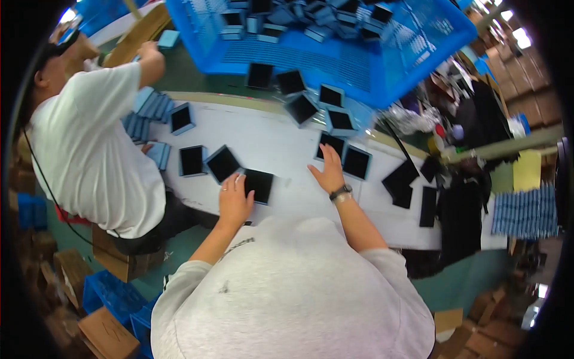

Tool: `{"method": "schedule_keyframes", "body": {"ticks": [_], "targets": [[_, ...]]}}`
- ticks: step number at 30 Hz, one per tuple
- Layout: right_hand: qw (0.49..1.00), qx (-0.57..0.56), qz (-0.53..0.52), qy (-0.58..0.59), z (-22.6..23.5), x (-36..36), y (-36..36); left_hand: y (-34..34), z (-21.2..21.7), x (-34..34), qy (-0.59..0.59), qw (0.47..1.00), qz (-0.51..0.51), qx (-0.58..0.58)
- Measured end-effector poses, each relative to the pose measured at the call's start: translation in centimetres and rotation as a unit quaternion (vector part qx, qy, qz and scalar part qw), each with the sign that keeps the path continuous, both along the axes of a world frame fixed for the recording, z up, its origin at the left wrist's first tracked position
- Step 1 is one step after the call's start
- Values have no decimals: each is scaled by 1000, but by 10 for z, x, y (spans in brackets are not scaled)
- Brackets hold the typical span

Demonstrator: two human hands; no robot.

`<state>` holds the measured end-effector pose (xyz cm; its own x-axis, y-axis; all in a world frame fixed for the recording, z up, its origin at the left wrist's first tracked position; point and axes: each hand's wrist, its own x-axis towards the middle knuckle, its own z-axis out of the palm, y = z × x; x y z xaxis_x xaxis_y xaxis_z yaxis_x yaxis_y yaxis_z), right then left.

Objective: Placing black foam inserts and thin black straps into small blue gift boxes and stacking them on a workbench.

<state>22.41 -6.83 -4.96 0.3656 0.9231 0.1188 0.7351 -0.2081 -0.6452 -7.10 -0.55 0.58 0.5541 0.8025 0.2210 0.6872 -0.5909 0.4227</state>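
Observation:
Several small square box trays with light blue rims and black insides lie scattered on a white table top (269, 140). My left hand (234, 200) rests flat with its fingertips on one tray (259, 185) near the table's front edge. My right hand (327, 172) is spread open on the table, fingertips touching another tray (330, 145). A further tray (357, 162) lies just right of that hand. A watch sits on my right wrist.
A big blue plastic crate (382, 60) full of the same trays tilts over the table's far side. A person in a white shirt (89, 155) works at the left beside stacked blue trays (149, 107). Loose black inserts (412, 185) lie at right. Cardboard boxes and blue crates stand on the floor.

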Motion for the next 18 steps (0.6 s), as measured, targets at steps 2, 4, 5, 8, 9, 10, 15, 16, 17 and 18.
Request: {"method": "schedule_keyframes", "body": {"ticks": [2, 4, 5, 8, 9, 10, 15, 16, 17, 18], "targets": [[991, -84, -20, -100, -2, 16, -1, -3, -2, 1, -14, 996, -90, -19], [969, -186, -46, -154, -5, 24, -6, -11, -14, 3, -21, 988, -148, -40], [969, -186, -48, -152, -8, 25, -10, -19, -21, 4, 46, 987, -152, -17], [952, -247, -50, -176, -15, 19, -20, -28, -47, 2, 132, 983, -124, -12], [952, -248, -43, -174, -15, 15, -24, -29, -54, -2, 148, 984, -98, -28], [963, -224, -20, -152, -16, 12, -28, -25, -52, -4, 112, 986, -119, 32], [969, -108, 200, -96, -28, -33, -49, 1, -61, -5, 27, 995, -100, -5], [960, -106, 251, -57, -40, -42, -52, 6, -66, -4, 41, 993, -110, -23], [948, -103, 301, -17, -52, -51, -52, 9, -70, -2, 55, 990, -121, -41], [930, -156, 333, 10, -63, -59, -50, 10, -73, -4, 57, 990, -123, -42]]}}
